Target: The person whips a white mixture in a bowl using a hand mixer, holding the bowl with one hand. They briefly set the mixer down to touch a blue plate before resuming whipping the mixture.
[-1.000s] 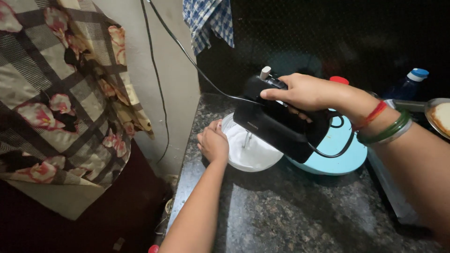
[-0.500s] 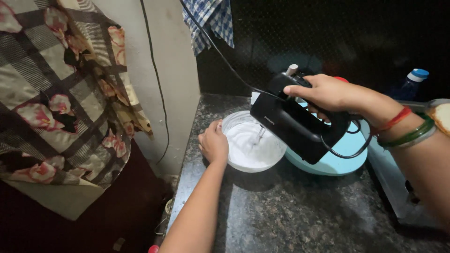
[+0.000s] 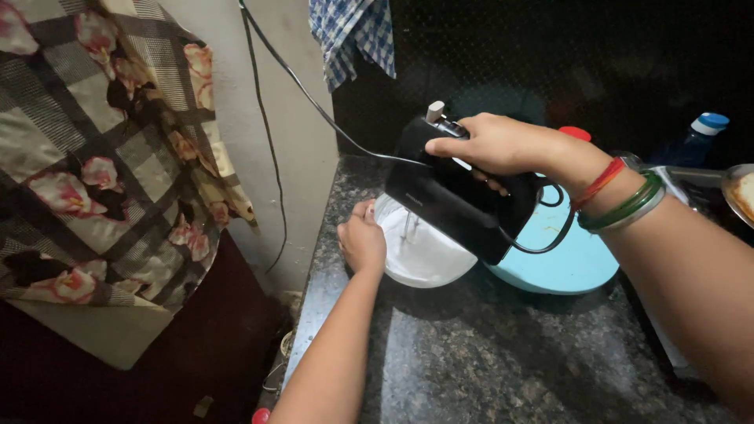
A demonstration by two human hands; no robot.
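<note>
Granite counter (image 3: 503, 369) | right hand (image 3: 503, 145) grip closed on hand mixer (image 3: 455, 196), beaters down | left hand (image 3: 361, 243) clasps bowl (image 3: 424, 259)

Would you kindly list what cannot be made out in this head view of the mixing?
- Beaters: hidden by the black hand mixer held in the right hand.
- White bowl: its right side sits behind the mixer; the left hand covers its left rim.
- Pale blue lid: partly hidden by mixer and wrist.
- Pan: cut off by the right edge.

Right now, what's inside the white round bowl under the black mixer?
Inside the white round bowl there is something white, with the metal beaters of the black hand mixer dipping in. The mixer's body hides the bowl's far side.
</note>
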